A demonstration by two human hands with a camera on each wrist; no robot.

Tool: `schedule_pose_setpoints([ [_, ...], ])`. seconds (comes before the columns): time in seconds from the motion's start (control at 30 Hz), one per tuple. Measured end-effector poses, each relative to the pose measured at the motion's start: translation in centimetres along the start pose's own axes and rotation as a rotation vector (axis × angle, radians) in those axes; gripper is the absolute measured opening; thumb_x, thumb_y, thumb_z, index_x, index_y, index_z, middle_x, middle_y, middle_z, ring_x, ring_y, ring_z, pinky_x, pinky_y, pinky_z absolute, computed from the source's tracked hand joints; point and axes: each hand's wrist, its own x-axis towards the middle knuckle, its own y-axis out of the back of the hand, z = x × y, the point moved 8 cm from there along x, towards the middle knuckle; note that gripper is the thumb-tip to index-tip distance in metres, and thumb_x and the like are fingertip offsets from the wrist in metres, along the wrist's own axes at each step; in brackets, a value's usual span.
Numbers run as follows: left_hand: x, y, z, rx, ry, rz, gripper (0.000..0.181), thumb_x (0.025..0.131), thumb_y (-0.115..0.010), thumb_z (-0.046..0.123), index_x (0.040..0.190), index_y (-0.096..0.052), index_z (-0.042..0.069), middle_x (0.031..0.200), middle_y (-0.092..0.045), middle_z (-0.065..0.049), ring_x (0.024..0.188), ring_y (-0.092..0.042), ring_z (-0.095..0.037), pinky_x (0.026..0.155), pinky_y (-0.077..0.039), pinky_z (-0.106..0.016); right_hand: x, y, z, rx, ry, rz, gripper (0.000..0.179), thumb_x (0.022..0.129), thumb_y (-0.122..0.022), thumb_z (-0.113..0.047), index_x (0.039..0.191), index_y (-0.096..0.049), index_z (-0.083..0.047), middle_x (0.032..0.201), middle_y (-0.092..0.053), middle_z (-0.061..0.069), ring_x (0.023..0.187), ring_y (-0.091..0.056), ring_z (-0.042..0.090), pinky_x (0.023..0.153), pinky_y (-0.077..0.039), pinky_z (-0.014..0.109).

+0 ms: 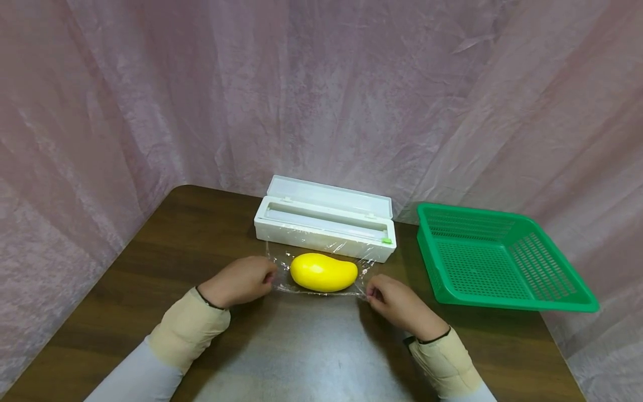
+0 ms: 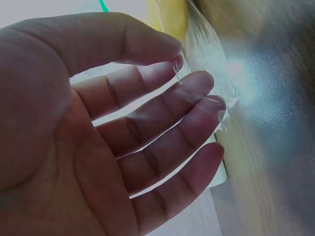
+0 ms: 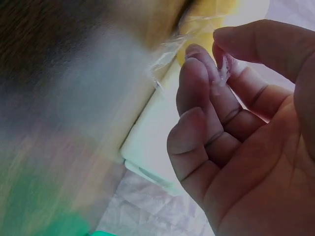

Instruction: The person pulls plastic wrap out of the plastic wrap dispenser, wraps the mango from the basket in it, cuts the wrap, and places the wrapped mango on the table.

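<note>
Mango (image 1: 324, 272) lay on its side on the desk (image 1: 281, 352), just in front of the box (image 1: 266, 228) and between the two hands, with clear film (image 2: 211, 54) around it. Whether the film passed over or under the fruit could not be told. Its long axis ran left to right, across the gap from one hand to the other and roughly along the box, the narrower end toward the right. From the hands it lay inward and slightly farther from the person; the right hand (image 1: 394, 301) was a little nearer to it than the left hand (image 1: 243, 280), and neither touched it.

Each hand pinched a near corner of the film between thumb and forefinger. The left's other fingers were loosely extended and spread; the right's were gently bent. Between them, the film's near edge stretched just in front of the mango, and its far part reached the box.

Beyond, the box's lid (image 1: 329, 196) stood raised at the back, and a green slider (image 1: 386, 240) sat near its right end. Farther right stood a green basket (image 1: 517, 305); a pink curtain (image 1: 311, 100) hung behind everything.
</note>
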Motion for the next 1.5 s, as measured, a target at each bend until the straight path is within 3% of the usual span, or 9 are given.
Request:
schedule_pose_setpoints([
  [0.67, 0.3, 0.8, -0.5, -0.019, 0.019, 0.090, 0.024, 0.088, -0.057, 0.001, 0.070, -0.047, 0.014, 0.065, -0.038, 0.004, 0.061, -0.037, -0.011, 0.057, -0.030, -0.023, 0.3, 0.2, 0.8, -0.007, -0.052, 0.037, 0.009, 0.090, -0.067, -0.007, 0.089, -0.062, -0.014, 0.085, -0.055, -0.006, 0.078, -0.050, 0.008, 0.071, -0.047, 0.025],
  [1.1, 0.6, 0.7, -0.8, -0.036, 0.037, 0.109, 0.025, 0.091, -0.056, 0.002, 0.071, -0.045, 0.014, 0.067, -0.034, 0.004, 0.061, -0.035, -0.010, 0.058, -0.028, -0.023, 0.3, 0.2, 1.5, -0.026, -0.097, 0.067, 0.008, 0.092, -0.070, -0.011, 0.088, -0.063, -0.015, 0.086, -0.057, -0.006, 0.078, -0.051, 0.008, 0.072, -0.048, 0.027],
  [1.5, 0.8, 0.5, -1.4, -0.023, 0.045, 0.136, 0.022, 0.091, -0.059, 0.005, 0.074, -0.049, 0.015, 0.068, -0.042, 0.003, 0.062, -0.040, -0.011, 0.058, -0.033, -0.024, 0.3, 0.3, 2.7, -0.004, -0.143, 0.083, 0.008, 0.092, -0.071, -0.015, 0.089, -0.063, -0.016, 0.089, -0.055, -0.003, 0.077, -0.050, 0.008, 0.069, -0.046, 0.024],
])
